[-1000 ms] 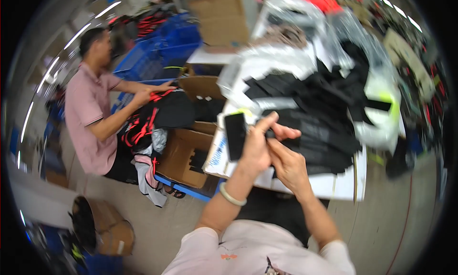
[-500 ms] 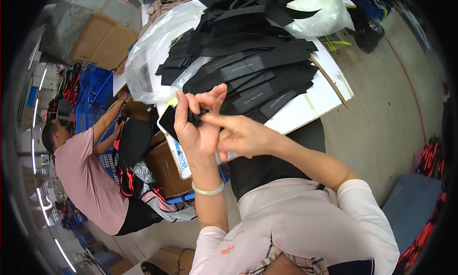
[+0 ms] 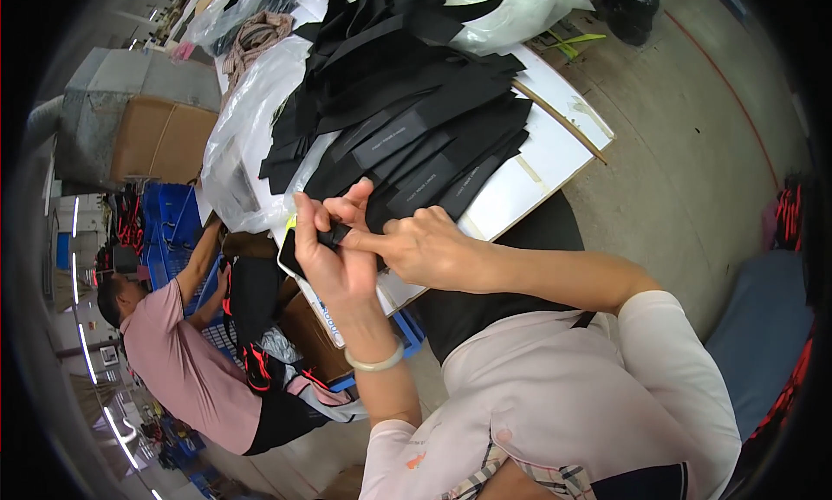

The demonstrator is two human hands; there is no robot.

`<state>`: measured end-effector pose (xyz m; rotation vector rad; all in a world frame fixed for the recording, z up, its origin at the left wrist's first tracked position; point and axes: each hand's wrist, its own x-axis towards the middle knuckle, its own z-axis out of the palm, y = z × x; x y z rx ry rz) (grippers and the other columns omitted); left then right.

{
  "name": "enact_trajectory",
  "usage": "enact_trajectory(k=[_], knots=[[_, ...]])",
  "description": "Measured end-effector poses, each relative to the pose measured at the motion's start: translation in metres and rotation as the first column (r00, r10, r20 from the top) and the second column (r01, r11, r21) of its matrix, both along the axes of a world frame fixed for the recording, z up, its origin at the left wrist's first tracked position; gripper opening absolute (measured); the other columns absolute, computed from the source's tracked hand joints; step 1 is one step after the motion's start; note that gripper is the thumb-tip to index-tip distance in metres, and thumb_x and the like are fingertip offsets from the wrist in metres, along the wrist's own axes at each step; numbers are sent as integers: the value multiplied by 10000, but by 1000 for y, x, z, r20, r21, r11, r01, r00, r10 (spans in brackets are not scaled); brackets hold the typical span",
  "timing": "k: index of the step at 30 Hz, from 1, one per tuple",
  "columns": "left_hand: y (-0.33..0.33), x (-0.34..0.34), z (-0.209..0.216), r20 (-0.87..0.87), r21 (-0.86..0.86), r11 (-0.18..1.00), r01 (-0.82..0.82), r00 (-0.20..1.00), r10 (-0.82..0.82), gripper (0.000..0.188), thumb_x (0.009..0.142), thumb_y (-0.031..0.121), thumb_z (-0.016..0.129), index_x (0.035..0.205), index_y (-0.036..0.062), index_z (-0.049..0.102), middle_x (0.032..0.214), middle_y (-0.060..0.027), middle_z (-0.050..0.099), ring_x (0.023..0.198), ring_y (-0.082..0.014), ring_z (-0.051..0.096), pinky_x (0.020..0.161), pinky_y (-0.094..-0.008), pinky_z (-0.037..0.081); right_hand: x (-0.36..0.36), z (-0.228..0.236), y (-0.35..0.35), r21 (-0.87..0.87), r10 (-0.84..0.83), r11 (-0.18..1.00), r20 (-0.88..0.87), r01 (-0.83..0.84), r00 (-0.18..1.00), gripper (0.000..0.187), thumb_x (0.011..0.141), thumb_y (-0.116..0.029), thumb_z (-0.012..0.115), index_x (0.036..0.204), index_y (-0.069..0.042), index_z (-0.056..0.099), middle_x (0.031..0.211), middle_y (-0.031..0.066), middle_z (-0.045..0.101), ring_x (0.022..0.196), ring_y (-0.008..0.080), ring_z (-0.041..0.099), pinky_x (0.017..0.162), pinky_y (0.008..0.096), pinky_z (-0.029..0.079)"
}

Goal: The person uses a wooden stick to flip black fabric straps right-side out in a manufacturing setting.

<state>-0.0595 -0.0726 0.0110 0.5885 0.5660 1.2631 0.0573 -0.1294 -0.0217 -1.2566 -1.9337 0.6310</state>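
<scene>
My left hand (image 3: 336, 262) is raised palm up over the near table edge, its fingers bent around a small black piece (image 3: 334, 234) that looks like cloth or tape. My right hand (image 3: 433, 250) reaches across from the right with its index finger against that piece; its other fingers are curled. Whether the piece is wrapped around a finger I cannot tell. Just beyond both hands lies a heap of black fabric strips (image 3: 381, 93), several with a grey printed patch. A dark flat thing with a white rim (image 3: 286, 259) shows partly behind my left hand.
The white table (image 3: 568, 110) carries clear plastic bags (image 3: 247, 145) and a wooden strip (image 3: 563, 123) along its right edge. At the left, a person in a pink shirt (image 3: 186, 366) reaches toward blue crates (image 3: 169, 227). A cardboard box (image 3: 160, 140) stands beyond.
The view has shifted, so the table sits further left. My right index finger has moved against the black piece, and both hands remain together.
</scene>
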Motion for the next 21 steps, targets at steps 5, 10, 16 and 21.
enact_trajectory(k=[5,10,16,21], knots=[[0,9,-20,-106,-35,999,27,994,-31,392,950,217,466,587,81,408,494,-144,498,867,-395,632,1013,-418,331,-12,-20,25,358,-133,925,-15,130,991,156,742,-155,579,885,-101,605,630,108,594,553,291,620,480,420,473],[12,-2,-2,117,-313,949,31,993,7,406,940,264,502,585,80,433,580,-83,527,893,-320,617,923,-440,427,1,-5,22,304,-80,952,118,40,990,197,767,-148,539,959,-104,547,665,122,623,545,286,631,459,428,475],[3,29,3,-103,66,975,213,973,-205,394,938,237,501,585,93,406,485,-101,457,758,-292,610,936,-409,423,13,-2,25,201,-77,977,32,69,997,241,762,-157,565,997,-110,574,643,134,609,589,302,638,509,438,502],[32,10,14,248,-255,938,236,953,-173,372,909,269,559,596,86,477,611,-88,550,786,-266,592,930,-452,399,82,11,1,238,-176,950,-124,202,977,353,700,-157,689,1043,-89,644,749,104,630,698,282,622,659,390,495]])
